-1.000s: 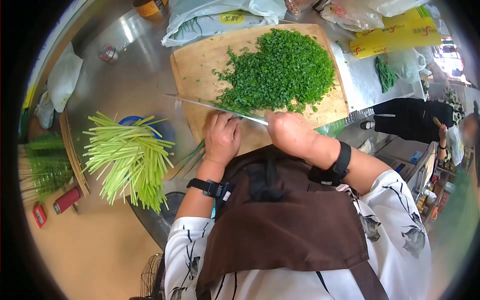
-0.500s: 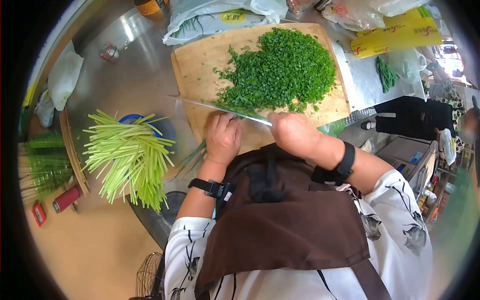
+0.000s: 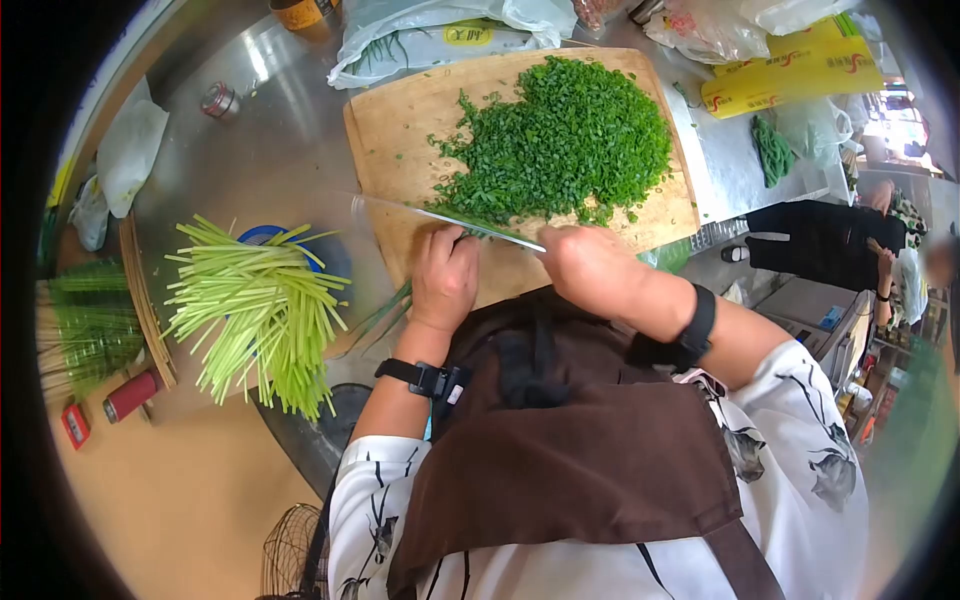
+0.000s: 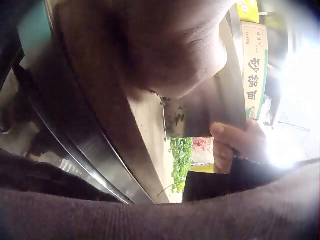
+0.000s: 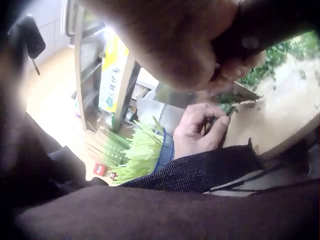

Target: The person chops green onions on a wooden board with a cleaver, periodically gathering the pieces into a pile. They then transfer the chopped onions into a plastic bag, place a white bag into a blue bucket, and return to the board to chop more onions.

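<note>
Head view: left hand (image 3: pixel 445 272) has fingers curled over a bunch of green stalks (image 3: pixel 398 297), pinning it on the wooden board (image 3: pixel 395 135); loose ends trail off the near-left edge. Right hand (image 3: pixel 590 268) wraps the handle of a knife (image 3: pixel 505 238), full grip, no gap; blade lies just beside the left fingers. Chopped greens (image 3: pixel 570 140) heaped beyond the blade.

Stalks look light, soft, bendy, probably slippery if wet, easily bruised; best held as a tight bundle near the blade, fingertips tucked back. Knife looks stiff, likely weightier, handle is the only sensible hold.

Writing: left wrist view, carton (image 4: pixel 253 72) reads 砂锅面, smaller print unreadable. Right wrist view, yellow-and-white box (image 5: pixel 112 77) has Chinese characters, apparently 三 and 面 among them, rest unsure. Head view, yellow roll (image 3: pixel 790 78) carries red print, too small; plastic bag (image 3: pixel 395 30) shows a yellow oval label, illegible.
</note>
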A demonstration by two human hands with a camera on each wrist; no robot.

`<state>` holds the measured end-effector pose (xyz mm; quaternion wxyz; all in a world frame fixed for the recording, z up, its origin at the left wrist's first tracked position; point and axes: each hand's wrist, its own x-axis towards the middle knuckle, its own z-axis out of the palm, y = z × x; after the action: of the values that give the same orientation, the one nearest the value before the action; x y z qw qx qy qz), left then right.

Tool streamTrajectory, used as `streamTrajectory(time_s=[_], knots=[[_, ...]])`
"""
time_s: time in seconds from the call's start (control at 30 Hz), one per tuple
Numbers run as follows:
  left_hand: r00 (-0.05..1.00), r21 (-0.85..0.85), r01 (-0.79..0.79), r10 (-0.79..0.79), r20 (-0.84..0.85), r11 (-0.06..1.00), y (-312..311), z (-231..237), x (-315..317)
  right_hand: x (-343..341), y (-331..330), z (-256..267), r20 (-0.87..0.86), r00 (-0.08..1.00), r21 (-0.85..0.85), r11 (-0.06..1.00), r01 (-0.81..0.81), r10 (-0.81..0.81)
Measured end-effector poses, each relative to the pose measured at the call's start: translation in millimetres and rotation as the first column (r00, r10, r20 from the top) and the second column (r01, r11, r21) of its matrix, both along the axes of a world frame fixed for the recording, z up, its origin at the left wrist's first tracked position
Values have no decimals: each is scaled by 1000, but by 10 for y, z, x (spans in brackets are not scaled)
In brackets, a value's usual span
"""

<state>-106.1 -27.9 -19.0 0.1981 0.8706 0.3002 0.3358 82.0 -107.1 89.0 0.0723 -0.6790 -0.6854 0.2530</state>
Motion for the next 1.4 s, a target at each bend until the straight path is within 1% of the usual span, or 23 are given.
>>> streamTrajectory(time_s=[0.13,0.23,0.33,0.43,0.53,0.63,0.67,0.77,0.87,0.97,1.0,1.1,1.13,1.23,1.33,1.4], knots=[[1000,-47,-14,14,-7,999,-43,27,-10,122,-262,322,45,999,-151,989,8,-1],[999,-19,-29,29,-15,999,-36,31,0,57,-195,143,42,999,-192,981,33,-25],[1000,-54,-21,22,3,998,-45,4,-6,-63,29,-102,-13,1000,-60,998,-7,6],[1000,-48,-19,18,-21,999,-50,14,0,-21,141,-100,-37,999,-64,997,37,-40],[1000,-52,-9,10,11,999,-11,-2,101,218,84,-93,-67,994,-58,995,86,-90],[998,-12,8,-7,64,1000,130,-38,339,441,34,-42,35,979,-160,966,205,-202],[998,-12,-10,11,69,1000,156,-26,429,497,3,-61,31,974,-136,965,225,-222],[999,-65,-51,52,15,997,188,-24,555,564,-16,-88,-7,973,-116,966,229,-232],[999,-128,-37,41,32,991,173,217,456,495,-48,-20,-55,962,-90,961,263,-269],[987,-107,-66,80,138,992,214,322,236,430,-116,64,-62,966,0,968,252,-252],[984,-184,-105,129,121,977,203,323,123,425,-140,87,-58,972,20,973,231,-229],[974,-307,-211,227,15,928,137,343,-48,328,-194,226,-95,969,-20,974,226,-226],[976,-232,-216,203,-80,949,121,309,-92,297,-207,232,-116,970,-47,976,211,-215],[967,-123,-197,172,-187,973,90,250,-109,146,-195,202,-81,982,-157,976,153,-168],[972,-97,-187,169,-165,978,99,170,-131,69,-189,155,-82,988,-166,980,114,-129],[961,-113,-232,209,-183,966,66,152,-141,45,-187,128,-72,991,-176,979,100,-115]])
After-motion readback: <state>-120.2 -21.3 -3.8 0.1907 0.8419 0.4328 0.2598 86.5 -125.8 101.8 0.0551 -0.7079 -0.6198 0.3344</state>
